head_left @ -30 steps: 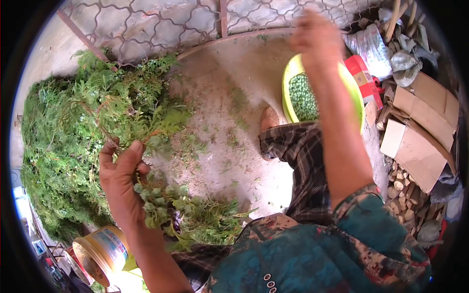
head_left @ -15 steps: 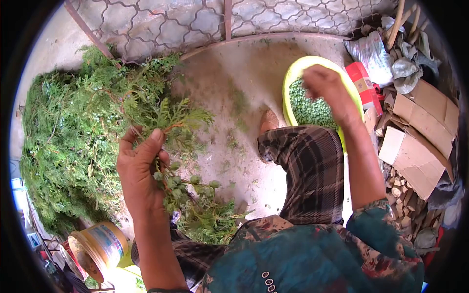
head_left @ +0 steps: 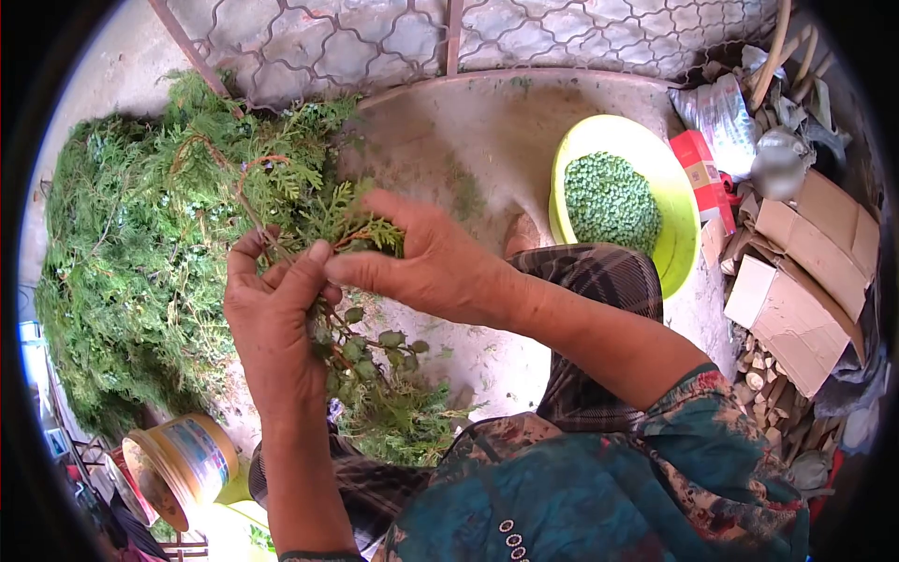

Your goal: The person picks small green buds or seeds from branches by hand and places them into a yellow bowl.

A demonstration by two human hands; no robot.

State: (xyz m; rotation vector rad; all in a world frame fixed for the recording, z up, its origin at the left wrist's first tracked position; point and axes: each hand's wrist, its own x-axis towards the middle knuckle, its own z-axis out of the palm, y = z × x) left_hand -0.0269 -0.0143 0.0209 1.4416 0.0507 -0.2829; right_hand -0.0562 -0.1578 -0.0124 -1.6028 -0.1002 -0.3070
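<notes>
My left hand (head_left: 281, 328) is closed on a leafy branch (head_left: 251, 208), whose stem rises up and left from the fingers. Round green cones (head_left: 361, 354) hang on the sprig below the fingertips. My right hand (head_left: 412, 258) touches the leafy part of the same branch, its thumb beside my left fingertips; its other fingers are blurred and partly behind leaves, so its hold cannot be made out. A yellow-green tub (head_left: 682, 229) at the right holds many small green cones (head_left: 609, 201).
A large heap of cut green branches (head_left: 140, 272) lies at the left. Behind are a metal lattice (head_left: 346, 47) and wall. At the right are cardboard (head_left: 810, 281), a red box (head_left: 700, 173) and wood pieces. A yellow bucket (head_left: 201, 459) lies at lower left.
My right hand has moved left from above the tub to the branch beside my left hand. My left hand still holds the branch. The view has shifted slightly.
</notes>
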